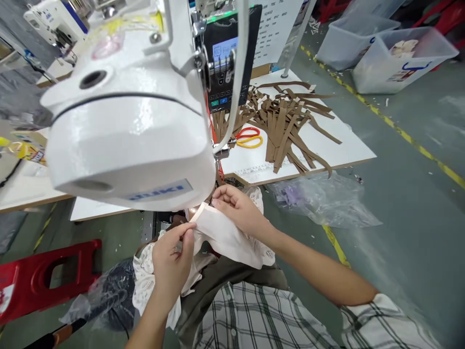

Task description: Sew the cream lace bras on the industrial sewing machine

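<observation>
A pale cream piece of fabric (225, 235) with lace along its edge lies across my lap, its upper edge just below the head of a white sewing machine (131, 126). My left hand (172, 252) pinches the fabric's left corner between thumb and fingers. At its upper right edge, my right hand (240, 208) has its fingers closed on the same cloth. The machine's head hides its needle and foot from me. More white lace fabric (145, 281) hangs below my left hand.
Brown fabric strips (283, 126) are heaped on the white table (348, 145), with red-and-yellow-handled scissors (250, 137) beside them. A control panel (227, 58) stands behind the machine. A red stool (72, 261) is at left; plastic tubs (403, 58) and a plastic bag (327, 201) lie on the floor.
</observation>
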The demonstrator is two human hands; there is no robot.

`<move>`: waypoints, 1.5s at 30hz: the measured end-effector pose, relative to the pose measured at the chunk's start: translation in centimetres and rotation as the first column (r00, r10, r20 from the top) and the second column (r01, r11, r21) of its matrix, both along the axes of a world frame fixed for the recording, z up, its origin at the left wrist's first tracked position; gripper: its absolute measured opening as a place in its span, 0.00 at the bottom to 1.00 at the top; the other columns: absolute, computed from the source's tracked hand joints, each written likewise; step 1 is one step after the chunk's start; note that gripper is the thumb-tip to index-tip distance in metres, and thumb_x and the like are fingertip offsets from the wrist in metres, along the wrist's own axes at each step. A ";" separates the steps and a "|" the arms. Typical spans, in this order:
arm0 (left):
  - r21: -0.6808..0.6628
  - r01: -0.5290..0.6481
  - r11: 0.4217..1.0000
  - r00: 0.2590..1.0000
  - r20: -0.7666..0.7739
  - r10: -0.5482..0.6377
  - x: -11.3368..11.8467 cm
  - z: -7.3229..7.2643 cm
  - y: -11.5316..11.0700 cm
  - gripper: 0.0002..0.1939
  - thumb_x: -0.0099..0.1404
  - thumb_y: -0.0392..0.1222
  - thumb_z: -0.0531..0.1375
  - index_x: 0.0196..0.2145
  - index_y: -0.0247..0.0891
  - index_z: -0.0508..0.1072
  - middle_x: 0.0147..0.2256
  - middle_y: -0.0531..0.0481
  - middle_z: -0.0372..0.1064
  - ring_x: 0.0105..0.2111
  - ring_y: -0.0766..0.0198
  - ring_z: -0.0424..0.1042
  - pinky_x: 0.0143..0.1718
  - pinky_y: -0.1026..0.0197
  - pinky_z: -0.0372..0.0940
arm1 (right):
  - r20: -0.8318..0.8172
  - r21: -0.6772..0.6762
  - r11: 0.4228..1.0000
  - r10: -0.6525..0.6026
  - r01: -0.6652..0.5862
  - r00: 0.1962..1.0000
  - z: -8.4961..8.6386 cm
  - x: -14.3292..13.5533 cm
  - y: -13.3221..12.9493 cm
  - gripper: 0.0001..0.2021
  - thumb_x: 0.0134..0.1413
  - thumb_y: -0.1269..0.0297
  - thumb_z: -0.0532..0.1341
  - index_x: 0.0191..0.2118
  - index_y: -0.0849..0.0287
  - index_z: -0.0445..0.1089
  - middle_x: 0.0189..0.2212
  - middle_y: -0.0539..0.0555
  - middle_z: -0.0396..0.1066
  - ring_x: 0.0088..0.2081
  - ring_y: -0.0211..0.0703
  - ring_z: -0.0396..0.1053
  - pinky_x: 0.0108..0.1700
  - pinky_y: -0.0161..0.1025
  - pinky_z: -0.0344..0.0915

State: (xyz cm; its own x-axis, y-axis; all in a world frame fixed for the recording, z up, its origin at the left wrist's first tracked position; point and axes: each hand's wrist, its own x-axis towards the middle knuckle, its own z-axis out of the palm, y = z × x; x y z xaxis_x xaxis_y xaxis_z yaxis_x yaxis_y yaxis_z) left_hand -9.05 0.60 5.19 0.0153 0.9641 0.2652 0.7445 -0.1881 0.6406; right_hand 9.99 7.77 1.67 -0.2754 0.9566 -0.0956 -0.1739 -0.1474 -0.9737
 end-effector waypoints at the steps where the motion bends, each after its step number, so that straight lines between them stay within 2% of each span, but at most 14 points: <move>1: -0.017 -0.008 1.000 1.000 0.011 0.008 -0.1 0.0 -0.1 0.09 0.69 0.40 0.56 0.40 0.42 0.77 0.37 0.53 0.78 0.36 0.65 0.76 0.38 0.65 0.67 | -0.013 -0.013 1.000 0.001 -0.002 1.000 -0.1 0.0 -0.4 0.09 0.59 0.58 0.61 0.39 0.58 0.65 0.29 0.47 0.64 0.29 0.34 0.61 0.30 0.32 0.58; 8: -0.066 -0.012 0.998 0.999 0.034 0.014 -0.1 0.1 -0.7 0.10 0.69 0.41 0.56 0.41 0.41 0.77 0.38 0.52 0.78 0.36 0.64 0.75 0.37 0.65 0.66 | -0.108 -0.108 0.994 -0.005 -0.007 0.994 -0.4 -0.2 -1.7 0.12 0.57 0.53 0.63 0.36 0.57 0.65 0.26 0.46 0.61 0.27 0.34 0.58 0.29 0.32 0.56; 14: -0.097 0.090 0.991 0.996 -0.007 -0.091 -0.3 0.4 -1.1 0.10 0.70 0.40 0.55 0.45 0.41 0.73 0.38 0.52 0.77 0.35 0.65 0.75 0.35 0.65 0.66 | -0.381 -0.300 0.941 0.033 -0.157 0.924 -1.4 -0.3 -3.3 0.15 0.54 0.51 0.66 0.38 0.56 0.67 0.29 0.48 0.65 0.27 0.36 0.62 0.31 0.34 0.62; 17: -0.110 0.185 0.977 0.977 -0.083 -0.195 0.2 0.1 -1.6 0.16 0.65 0.45 0.61 0.48 0.38 0.69 0.38 0.48 0.75 0.37 0.60 0.74 0.36 0.60 0.66 | -0.286 -0.148 0.978 0.100 -0.147 0.953 -2.0 0.1 -5.1 0.13 0.54 0.54 0.67 0.34 0.57 0.67 0.27 0.47 0.64 0.24 0.33 0.59 0.28 0.33 0.60; 19: -0.078 0.291 0.953 0.937 -0.176 -0.301 0.7 -0.6 -1.9 0.19 0.61 0.47 0.64 0.46 0.35 0.69 0.35 0.47 0.73 0.35 0.57 0.71 0.35 0.56 0.65 | -0.116 0.135 0.983 0.142 -0.126 0.983 -2.1 0.5 -6.5 0.10 0.58 0.56 0.64 0.34 0.57 0.69 0.28 0.48 0.66 0.27 0.35 0.63 0.31 0.34 0.62; 21: -0.019 0.412 0.911 0.880 -0.250 -0.403 1.0 -1.5 -2.0 0.10 0.62 0.44 0.63 0.38 0.36 0.70 0.28 0.50 0.70 0.30 0.58 0.67 0.32 0.56 0.61 | 0.060 0.487 0.864 0.115 -0.130 0.992 -2.0 0.9 -7.6 0.06 0.61 0.61 0.62 0.35 0.57 0.70 0.28 0.50 0.69 0.31 0.38 0.67 0.35 0.36 0.65; 23: 0.074 0.479 0.875 0.849 -0.293 -0.440 1.0 -2.3 -2.0 0.05 0.66 0.38 0.57 0.32 0.37 0.69 0.22 0.52 0.64 0.25 0.61 0.62 0.30 0.57 0.58 | 0.152 0.735 0.665 0.032 -0.135 0.988 -1.8 1.3 -8.3 0.02 0.62 0.67 0.61 0.37 0.57 0.72 0.28 0.52 0.71 0.34 0.39 0.70 0.39 0.38 0.67; 25: 0.173 0.477 0.862 0.856 -0.314 -0.410 0.8 -2.7 -2.1 0.07 0.67 0.35 0.54 0.30 0.37 0.69 0.21 0.52 0.63 0.25 0.61 0.60 0.30 0.57 0.57 | 0.172 0.836 0.534 -0.035 -0.127 0.984 -1.7 1.5 -8.6 0.04 0.60 0.71 0.62 0.40 0.57 0.72 0.29 0.53 0.72 0.35 0.40 0.72 0.40 0.38 0.70; 28: 0.253 0.453 0.855 0.878 -0.296 -0.377 0.5 -2.7 -2.2 0.06 0.66 0.34 0.54 0.32 0.37 0.70 0.22 0.51 0.64 0.25 0.61 0.60 0.32 0.57 0.59 | 0.187 0.872 0.473 -0.082 -0.127 0.979 -1.8 1.6 -8.8 0.08 0.57 0.74 0.63 0.42 0.57 0.72 0.31 0.53 0.73 0.37 0.41 0.74 0.42 0.38 0.72; 31: 0.275 0.438 0.856 0.889 -0.275 -0.367 0.4 -2.4 -2.4 0.07 0.67 0.35 0.54 0.33 0.37 0.70 0.22 0.51 0.64 0.25 0.61 0.61 0.33 0.57 0.60 | 0.202 0.870 0.476 -0.101 -0.131 0.974 -1.9 1.7 -9.0 0.08 0.56 0.74 0.63 0.40 0.56 0.74 0.31 0.52 0.74 0.36 0.41 0.75 0.41 0.38 0.74; 36: 0.258 0.450 0.855 0.881 -0.282 -0.379 0.2 -2.5 -2.4 0.07 0.67 0.37 0.53 0.34 0.39 0.70 0.23 0.51 0.65 0.26 0.61 0.63 0.35 0.57 0.61 | 0.346 0.811 0.528 -0.088 -0.251 0.934 -2.2 1.9 -9.1 0.07 0.57 0.69 0.62 0.34 0.50 0.77 0.30 0.52 0.76 0.33 0.43 0.76 0.40 0.40 0.75; 42: 0.249 0.442 0.862 0.888 -0.259 -0.380 0.0 -2.7 -2.2 0.06 0.67 0.37 0.55 0.34 0.39 0.71 0.23 0.51 0.66 0.27 0.60 0.65 0.36 0.57 0.61 | 0.219 0.820 0.546 -0.022 -0.172 0.976 -2.3 1.9 -9.1 0.13 0.54 0.74 0.64 0.44 0.53 0.74 0.33 0.55 0.75 0.37 0.46 0.76 0.41 0.41 0.75; 43: 0.235 0.438 0.868 0.891 -0.245 -0.383 0.1 -2.7 -2.2 0.05 0.67 0.37 0.55 0.34 0.39 0.72 0.23 0.50 0.66 0.27 0.60 0.65 0.35 0.57 0.60 | 0.198 0.806 0.570 -0.009 -0.158 0.980 -2.1 1.8 -9.1 0.13 0.54 0.75 0.64 0.45 0.54 0.73 0.33 0.55 0.75 0.38 0.45 0.75 0.42 0.41 0.74; 45: 0.129 0.432 0.893 0.896 -0.169 -0.410 0.3 -2.5 -2.3 0.05 0.67 0.39 0.56 0.36 0.38 0.73 0.24 0.51 0.67 0.27 0.61 0.65 0.33 0.58 0.59 | 0.197 0.710 0.691 -0.012 -0.134 0.980 -1.8 1.7 -9.0 0.11 0.56 0.74 0.64 0.43 0.53 0.72 0.32 0.53 0.74 0.36 0.44 0.74 0.39 0.40 0.72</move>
State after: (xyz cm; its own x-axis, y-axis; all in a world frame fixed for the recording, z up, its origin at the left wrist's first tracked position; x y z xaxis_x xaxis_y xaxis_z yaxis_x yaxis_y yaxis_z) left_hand -8.77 -1.66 2.67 0.4564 0.8043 0.3806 0.6489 -0.5935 0.4760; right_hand 11.65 -1.18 -0.12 -0.3845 0.7339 0.5600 -0.0093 0.6035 -0.7973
